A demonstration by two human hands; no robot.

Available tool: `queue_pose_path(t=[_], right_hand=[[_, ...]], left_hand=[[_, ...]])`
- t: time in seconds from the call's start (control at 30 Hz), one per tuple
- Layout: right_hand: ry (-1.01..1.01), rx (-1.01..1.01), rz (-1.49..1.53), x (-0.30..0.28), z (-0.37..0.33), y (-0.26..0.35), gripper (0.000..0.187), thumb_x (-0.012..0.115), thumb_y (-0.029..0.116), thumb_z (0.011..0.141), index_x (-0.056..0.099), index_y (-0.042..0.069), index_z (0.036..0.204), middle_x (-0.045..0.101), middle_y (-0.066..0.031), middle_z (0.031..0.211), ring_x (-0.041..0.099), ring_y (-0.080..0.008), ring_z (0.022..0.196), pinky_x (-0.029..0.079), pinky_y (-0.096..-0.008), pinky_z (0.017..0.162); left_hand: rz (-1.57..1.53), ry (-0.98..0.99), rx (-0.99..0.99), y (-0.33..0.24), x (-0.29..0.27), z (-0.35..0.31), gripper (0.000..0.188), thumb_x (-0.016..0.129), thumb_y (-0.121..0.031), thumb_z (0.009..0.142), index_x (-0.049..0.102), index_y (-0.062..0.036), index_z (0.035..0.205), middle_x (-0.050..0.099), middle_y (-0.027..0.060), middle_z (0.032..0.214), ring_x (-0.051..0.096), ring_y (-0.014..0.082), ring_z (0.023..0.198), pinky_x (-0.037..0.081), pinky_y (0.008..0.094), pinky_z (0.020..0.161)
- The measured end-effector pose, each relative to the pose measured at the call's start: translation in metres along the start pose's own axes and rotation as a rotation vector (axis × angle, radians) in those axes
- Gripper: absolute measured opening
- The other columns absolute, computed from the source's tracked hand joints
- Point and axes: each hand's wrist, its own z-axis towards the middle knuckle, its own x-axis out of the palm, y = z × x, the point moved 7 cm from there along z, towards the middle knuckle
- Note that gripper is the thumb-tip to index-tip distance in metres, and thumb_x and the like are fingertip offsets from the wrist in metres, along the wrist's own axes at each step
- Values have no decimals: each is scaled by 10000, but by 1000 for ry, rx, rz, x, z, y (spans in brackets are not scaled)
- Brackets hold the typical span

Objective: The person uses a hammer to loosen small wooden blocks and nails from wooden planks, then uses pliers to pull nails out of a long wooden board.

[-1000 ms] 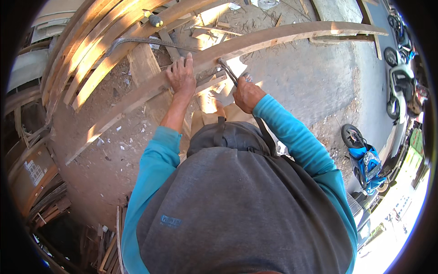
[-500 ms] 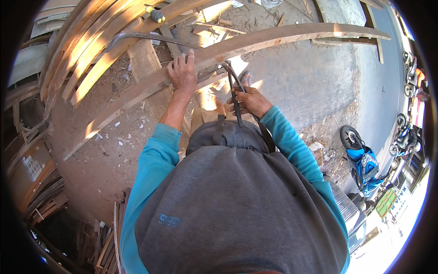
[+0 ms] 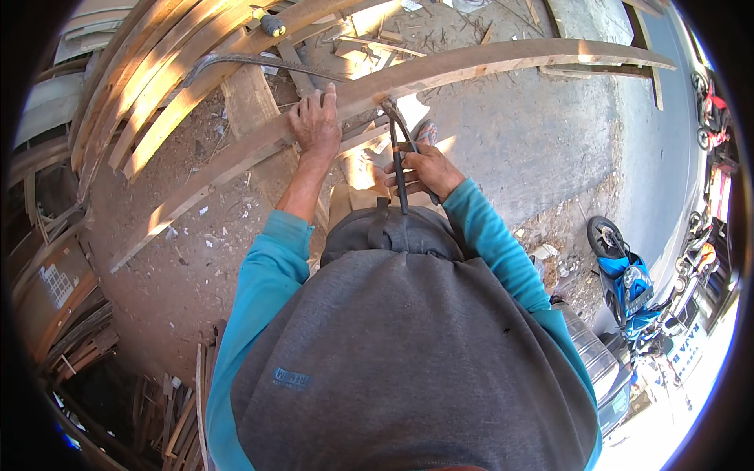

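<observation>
A long wooden beam lies across in front of me, slanting from the lower left up to the far right. My left hand rests on it with the fingers curled over its top, gripping it. In my right hand is a pair of dark long-handled pincers, the fingers around the handles. The jaws of the pincers are at the beam's near edge, right of my left hand. Whether they bite on a nail is too small to tell.
Several curved timbers lean at the far left. A bent ribbed metal bar and a tool with a dark and yellow handle lie among the wood. Wood scraps are at the lower left. A blue motorcycle stands at right.
The pincers' jaws have shifted slightly up to the beam's edge, and the handles have swung a little left. The left hand stays on the beam.
</observation>
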Motion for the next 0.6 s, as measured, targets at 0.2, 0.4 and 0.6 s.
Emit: queue_pose_path(t=[0.2, 0.4, 0.6], right_hand=[[-3, -31, 68, 1, 6, -1, 486, 415, 66, 939, 357, -67, 1402, 647, -272, 1154, 707, -378, 1004, 629, -464, 846], [7, 14, 74, 3, 5, 1, 495, 452, 86, 924, 406, -104, 1378, 645, -253, 1188, 703, -375, 1027, 627, -456, 854], [55, -13, -170, -16, 29, -15, 308, 432, 172, 954, 531, -62, 1128, 672, -191, 1030, 738, -332, 930, 628, -370, 818]], left_hand=[[-58, 45, -42, 1, -1, 0, 622, 716, -55, 749, 585, -174, 1345, 605, 50, 1242, 555, 256, 1194, 389, 445, 1009], [-10, -29, 10, 3, 3, -1, 611, 761, -109, 743, 583, -155, 1326, 608, 62, 1176, 578, 269, 1130, 406, 474, 967], [-34, 16, 2, 1, 0, -2, 658, 759, -89, 718, 570, -156, 1345, 606, 63, 1210, 573, 264, 1162, 413, 463, 977]])
